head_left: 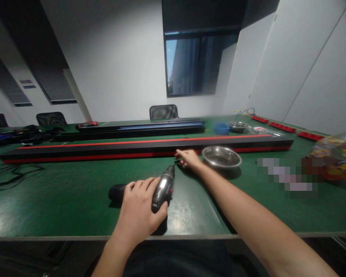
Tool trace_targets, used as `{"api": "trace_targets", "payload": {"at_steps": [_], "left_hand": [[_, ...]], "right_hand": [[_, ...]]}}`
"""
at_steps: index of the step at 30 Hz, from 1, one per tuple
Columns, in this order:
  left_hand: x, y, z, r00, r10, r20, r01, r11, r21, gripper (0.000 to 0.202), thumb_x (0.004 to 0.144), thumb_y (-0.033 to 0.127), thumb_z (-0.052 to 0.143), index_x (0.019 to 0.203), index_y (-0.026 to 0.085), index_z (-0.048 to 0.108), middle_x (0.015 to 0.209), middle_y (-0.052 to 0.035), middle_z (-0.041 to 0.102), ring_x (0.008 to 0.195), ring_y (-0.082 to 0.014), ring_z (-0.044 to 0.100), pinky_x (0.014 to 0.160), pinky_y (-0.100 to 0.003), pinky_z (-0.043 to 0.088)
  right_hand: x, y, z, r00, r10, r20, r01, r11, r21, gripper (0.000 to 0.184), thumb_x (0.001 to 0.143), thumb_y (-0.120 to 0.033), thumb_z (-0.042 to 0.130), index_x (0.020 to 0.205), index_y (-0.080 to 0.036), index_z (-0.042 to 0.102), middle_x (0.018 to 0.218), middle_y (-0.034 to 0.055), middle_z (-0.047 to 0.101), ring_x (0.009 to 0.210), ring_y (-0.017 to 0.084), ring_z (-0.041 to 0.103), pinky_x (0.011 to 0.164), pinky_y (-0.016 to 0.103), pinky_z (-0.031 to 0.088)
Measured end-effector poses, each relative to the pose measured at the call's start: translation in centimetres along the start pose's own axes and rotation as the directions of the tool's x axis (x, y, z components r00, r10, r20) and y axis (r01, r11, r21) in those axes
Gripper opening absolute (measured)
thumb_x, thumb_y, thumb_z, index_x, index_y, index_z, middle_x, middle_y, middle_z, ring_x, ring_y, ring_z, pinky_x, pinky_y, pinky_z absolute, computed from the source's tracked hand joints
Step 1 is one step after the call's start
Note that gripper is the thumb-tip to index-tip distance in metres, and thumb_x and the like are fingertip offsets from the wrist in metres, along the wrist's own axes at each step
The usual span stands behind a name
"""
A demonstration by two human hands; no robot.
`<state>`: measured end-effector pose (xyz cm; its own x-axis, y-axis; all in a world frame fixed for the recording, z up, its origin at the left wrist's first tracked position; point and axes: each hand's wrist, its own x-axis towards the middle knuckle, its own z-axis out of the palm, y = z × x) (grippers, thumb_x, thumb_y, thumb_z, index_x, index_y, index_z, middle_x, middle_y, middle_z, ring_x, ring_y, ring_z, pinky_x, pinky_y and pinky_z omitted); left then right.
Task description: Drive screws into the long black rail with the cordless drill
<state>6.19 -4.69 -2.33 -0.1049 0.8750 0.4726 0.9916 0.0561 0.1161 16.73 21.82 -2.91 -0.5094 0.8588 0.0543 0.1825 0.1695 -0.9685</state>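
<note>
My left hand (142,200) is wrapped round a black and grey cordless drill (165,186), which lies on its side on the green table with its handle pointing left. The drill's bit points away from me toward a long black bar with red stripes (132,147). At the bit's tip, my right hand (188,158) has its thumb and fingers pinched together. Whatever sits between those fingertips is too small to name. Just right of that hand stands a shallow metal bowl (222,157) with small dark pieces in it, hard to make out.
Behind the striped bar lie more long dark bars (138,129). A blue container (221,128) and a second metal bowl (237,126) stand at the back right. A large plastic bottle (341,154) is at the right, black cables (13,173) at the left. The table's front edge (75,237) runs before me.
</note>
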Motion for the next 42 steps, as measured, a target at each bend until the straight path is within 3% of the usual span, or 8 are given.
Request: {"api": "trace_targets", "payload": {"at_steps": [16, 25, 34, 42], "left_hand": [[0.1, 0.1, -0.1, 1.0, -0.006, -0.002, 0.006, 1.0, 0.008, 0.053, 0.088, 0.04, 0.06, 0.138, 0.024, 0.056, 0.138, -0.0091, 0.063, 0.118, -0.0326, 0.057, 0.106, -0.053, 0.035], [0.3, 0.4, 0.2, 0.999, -0.034, -0.021, 0.035, 0.998, 0.053, 0.052, 0.087, 0.038, 0.059, 0.138, 0.025, 0.056, 0.135, -0.0087, 0.065, 0.115, -0.0327, 0.058, 0.105, -0.054, 0.034], [1.5, 1.2, 1.0, 0.991, -0.117, -0.065, 0.125, 0.983, 0.134, 0.049, 0.091, 0.043, 0.054, 0.136, 0.024, 0.058, 0.132, -0.0108, 0.067, 0.111, -0.035, 0.06, 0.1, -0.055, 0.036], [2.5, 1.5, 1.2, 0.988, -0.14, -0.061, 0.148, 0.975, 0.165, 0.046, 0.093, 0.044, 0.052, 0.133, 0.022, 0.06, 0.126, -0.0126, 0.07, 0.107, -0.0365, 0.062, 0.096, -0.056, 0.039]], "right_hand": [[0.0, 0.2, -0.2, 0.999, -0.03, 0.024, 0.03, 0.999, -0.022, 0.031, 0.1, -0.033, 0.061, 0.099, -0.008, 0.079, 0.094, 0.013, 0.077, 0.049, 0.006, 0.055, 0.041, 0.016, 0.034], [0.2, 0.3, 0.1, 0.999, 0.001, -0.035, -0.002, 1.0, -0.022, 0.031, 0.101, -0.033, 0.06, 0.097, -0.007, 0.077, 0.067, 0.0054, 0.069, 0.044, 0.006, 0.05, 0.04, 0.017, 0.035], [0.3, 0.6, 0.1, 0.999, -0.016, -0.03, 0.015, 1.0, -0.023, 0.029, 0.1, -0.033, 0.06, 0.092, -0.009, 0.074, 0.055, -0.0005, 0.059, 0.043, 0.008, 0.05, 0.041, 0.017, 0.036], [0.2, 0.8, 0.1, 0.996, -0.079, -0.035, 0.071, 0.982, -0.177, 0.03, 0.098, -0.036, 0.062, 0.091, -0.01, 0.076, 0.052, -0.0014, 0.058, 0.043, 0.009, 0.052, 0.044, 0.018, 0.036]]}}
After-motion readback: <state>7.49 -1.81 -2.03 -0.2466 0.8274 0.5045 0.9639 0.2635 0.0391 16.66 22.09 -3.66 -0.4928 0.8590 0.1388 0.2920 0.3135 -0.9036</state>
